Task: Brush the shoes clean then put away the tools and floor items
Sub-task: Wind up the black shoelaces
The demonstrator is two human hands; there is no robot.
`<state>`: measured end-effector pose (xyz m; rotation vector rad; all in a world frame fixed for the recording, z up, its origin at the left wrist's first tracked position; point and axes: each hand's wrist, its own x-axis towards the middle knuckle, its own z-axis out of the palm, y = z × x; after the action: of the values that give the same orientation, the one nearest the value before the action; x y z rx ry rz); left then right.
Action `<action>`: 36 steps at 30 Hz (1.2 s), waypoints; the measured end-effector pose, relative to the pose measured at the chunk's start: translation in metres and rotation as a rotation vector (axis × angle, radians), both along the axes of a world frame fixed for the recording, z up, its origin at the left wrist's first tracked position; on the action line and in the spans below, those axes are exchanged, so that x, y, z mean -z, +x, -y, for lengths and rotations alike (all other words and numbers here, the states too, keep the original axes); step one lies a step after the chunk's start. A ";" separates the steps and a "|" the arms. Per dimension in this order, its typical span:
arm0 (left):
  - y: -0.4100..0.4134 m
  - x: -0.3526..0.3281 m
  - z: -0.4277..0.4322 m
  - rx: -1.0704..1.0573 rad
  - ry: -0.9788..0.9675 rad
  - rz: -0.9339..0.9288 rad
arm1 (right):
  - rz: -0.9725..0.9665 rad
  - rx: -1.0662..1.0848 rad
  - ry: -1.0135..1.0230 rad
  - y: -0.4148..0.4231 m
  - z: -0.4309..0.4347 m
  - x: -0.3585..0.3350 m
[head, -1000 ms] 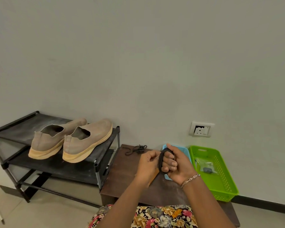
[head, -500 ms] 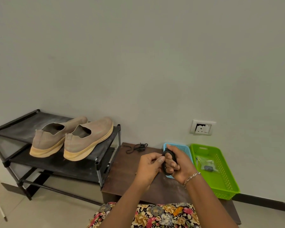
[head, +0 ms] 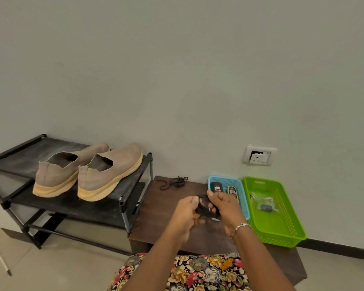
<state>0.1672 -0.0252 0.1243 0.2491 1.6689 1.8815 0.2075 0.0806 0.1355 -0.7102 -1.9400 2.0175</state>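
**Grip.** The fingers [head: 213,195] of the right hand [head: 226,208] are curled round a coiled black lace [head: 205,207]. The left hand [head: 185,215] pinches the same coil from the other side. Both grips are narrow and both are loaded. The coil hangs just above the bench [head: 156,217], immediately left of the blue basket [head: 224,179].

**Change noted.** Half a second back the lace sat as a tight ring round the right fingers, held higher and in front of the blue basket. It is now a looser bundle between the two hands. Both hands have dropped, uncovering two polish bottles [head: 216,186] inside that basket.

**Judgement.** Winding looks finished or nearly so, and stowing the coil is the likely next step. Brushing appears complete, since the shoes [head: 105,175] stand on the shoe rack [head: 132,185], well left of the blue basket.

**Outstanding.**
- A second lace [head: 173,182] lies loose on the bench, left of the blue basket and towards the wall.
- A pen [head: 5,266] lies on the floor, far to the left of the blue basket.

**Edges and room.**
- A green basket [head: 259,179] touches the blue basket's right side and shows much bare bottom.
- Its near corner looks close to the bench edge, but this cannot be confirmed.
- Bare bench lies left of the blue basket as far as the rack.
- The blue basket's rim must be cleared on the way in.
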 end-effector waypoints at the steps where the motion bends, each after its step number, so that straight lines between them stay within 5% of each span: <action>1: -0.003 0.003 -0.001 0.015 0.004 0.057 | 0.003 -0.021 -0.006 0.001 -0.003 0.005; 11: -0.028 0.051 -0.035 0.034 -0.190 0.206 | 0.152 -0.079 0.097 -0.004 -0.040 0.074; 27: -0.062 0.142 -0.043 0.048 -0.442 0.260 | 0.750 0.088 0.161 -0.043 -0.089 0.193; 31: -0.068 0.149 -0.039 -0.017 -0.408 0.227 | 0.813 -0.009 0.316 -0.045 -0.093 0.195; 36: -0.081 0.158 -0.026 -0.157 -0.355 0.118 | 0.959 -0.277 0.822 -0.040 -0.090 0.169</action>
<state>0.0857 0.0005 -0.0337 -0.1388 1.9466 1.6322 0.1677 0.1706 -0.0332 -1.3305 -3.1849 0.7389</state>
